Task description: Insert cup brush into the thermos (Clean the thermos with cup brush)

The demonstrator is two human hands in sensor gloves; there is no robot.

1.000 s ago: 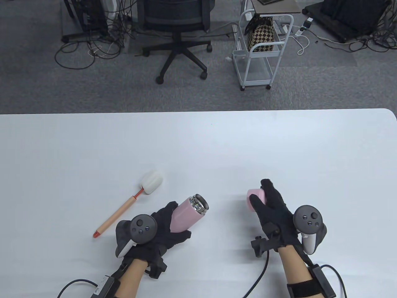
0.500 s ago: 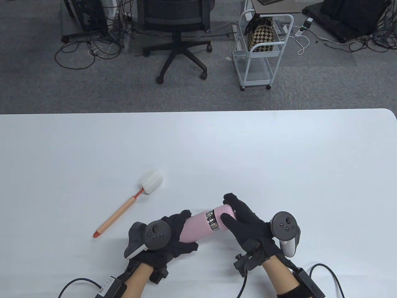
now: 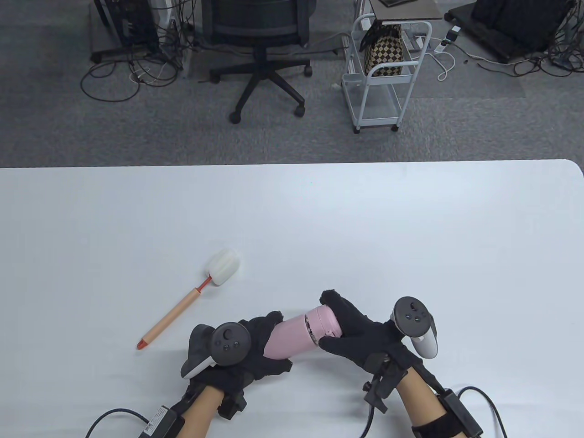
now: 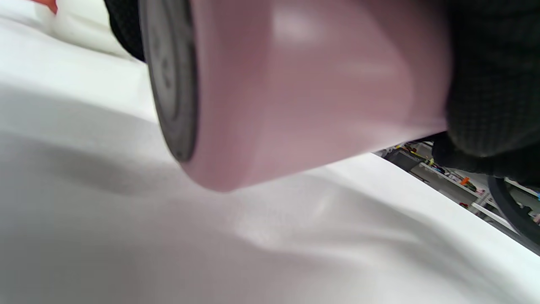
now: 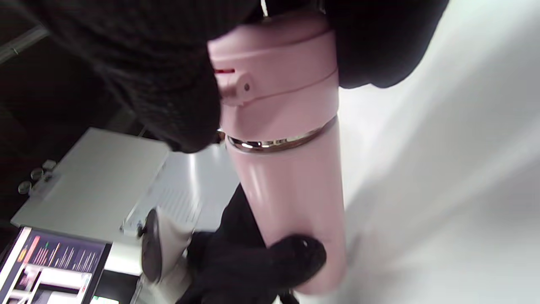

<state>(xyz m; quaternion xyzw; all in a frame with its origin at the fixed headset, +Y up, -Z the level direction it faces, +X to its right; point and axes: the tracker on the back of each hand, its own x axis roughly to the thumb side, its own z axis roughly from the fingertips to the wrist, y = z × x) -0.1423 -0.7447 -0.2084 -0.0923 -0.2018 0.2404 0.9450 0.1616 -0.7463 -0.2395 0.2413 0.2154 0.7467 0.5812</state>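
Left hand (image 3: 255,351) wrapped around the lower body of the thermos (image 3: 292,335), right hand (image 3: 360,331) closed over its lid (image 3: 321,321), both low and centre in the table view, bottle tipped just above the surface (image 3: 365,219). Probably rigid, fairly light and slick on that glossy pink shell, so best gripped round the body while twisting the lid at the steel ring; lid seated on, so no way in yet for the brush (image 3: 182,306), lying well apart at left, firm tan handle for gripping, soft white head to squash through the mouth.
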